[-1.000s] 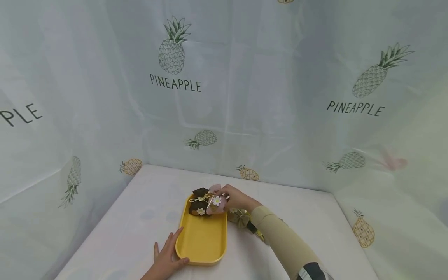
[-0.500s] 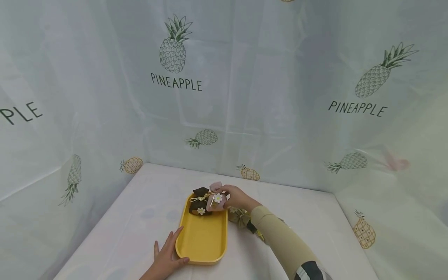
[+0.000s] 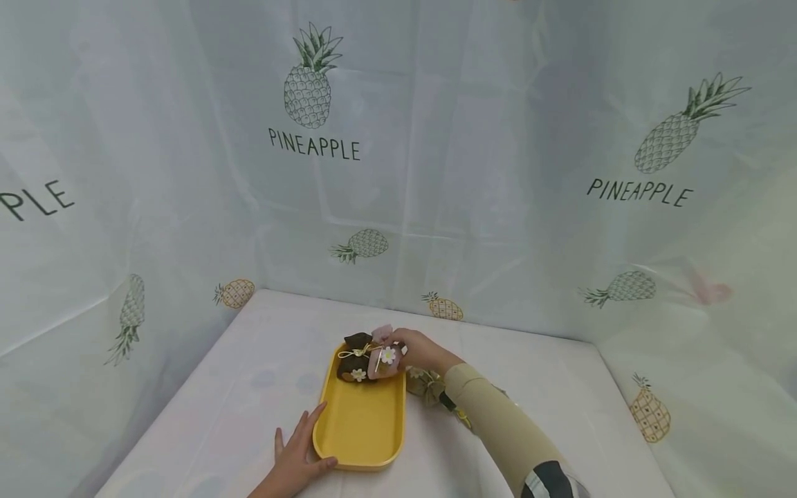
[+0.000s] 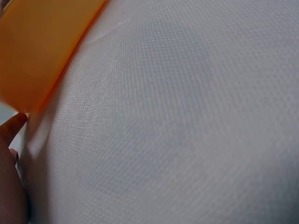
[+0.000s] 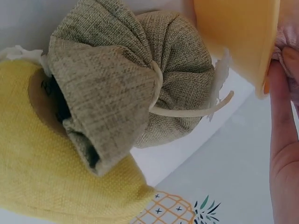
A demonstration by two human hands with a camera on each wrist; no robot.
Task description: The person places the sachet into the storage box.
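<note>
A pink pouch with a white daisy on it is held by the right hand, whose grip is closed around its gathered top; the pouch sits at the far end of the yellow tray, inside its rim. Touching the pink pouch, on its left within the same end of the tray, a dark brown pouch tied with pale string is seen. Just outside the tray's right rim, under the right forearm, an olive burlap pouch is found lying on a yellow pouch. At the tray's near left corner the left hand is laid flat, fingers straight and spread, thumb against the rim. The tray is carried by a white-covered table, backed by pineapple-printed curtains.
</note>
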